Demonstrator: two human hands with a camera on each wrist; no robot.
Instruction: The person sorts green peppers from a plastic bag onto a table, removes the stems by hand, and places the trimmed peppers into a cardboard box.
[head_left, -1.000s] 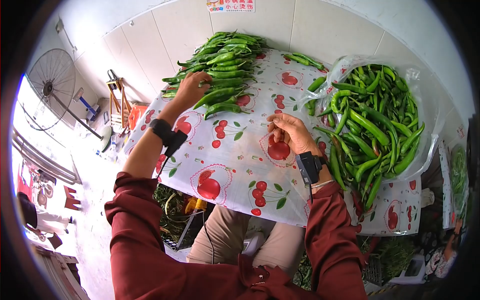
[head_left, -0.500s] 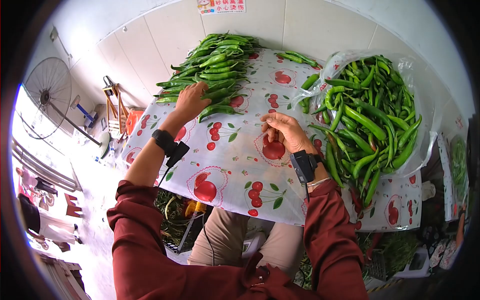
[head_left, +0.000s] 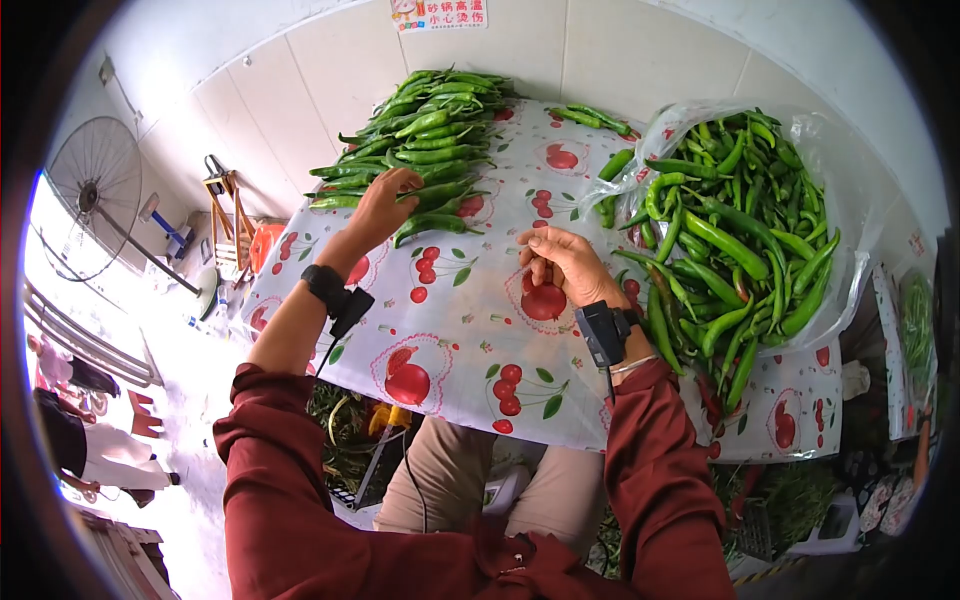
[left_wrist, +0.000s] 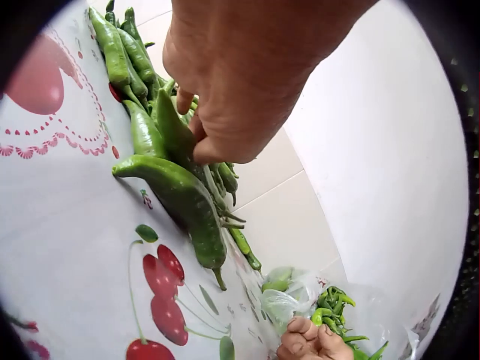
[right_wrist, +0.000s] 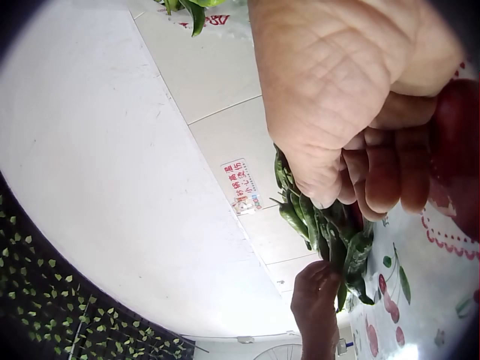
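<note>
Green peppers lie side by side in a layered pile at the table's back left. At the pile's front left edge, my left hand has its fingers bent over a pepper close to the front; the left wrist view shows the fingers round this pepper, their tips partly hidden. One curved pepper lies just in front of it. My right hand hovers above the cloth between the pile and a clear bag, palm inward, fingers loosely curled and holding nothing, as the right wrist view also shows.
The clear plastic bag, full of loose peppers, lies open at the right. A few peppers lie near the back edge. A patterned cloth covers the table, with a tiled wall behind.
The head view has shifted slightly. My left hand has come a little toward the front of the pile, over a pepper whose end showed before. My right hand keeps nearly the same pose.
</note>
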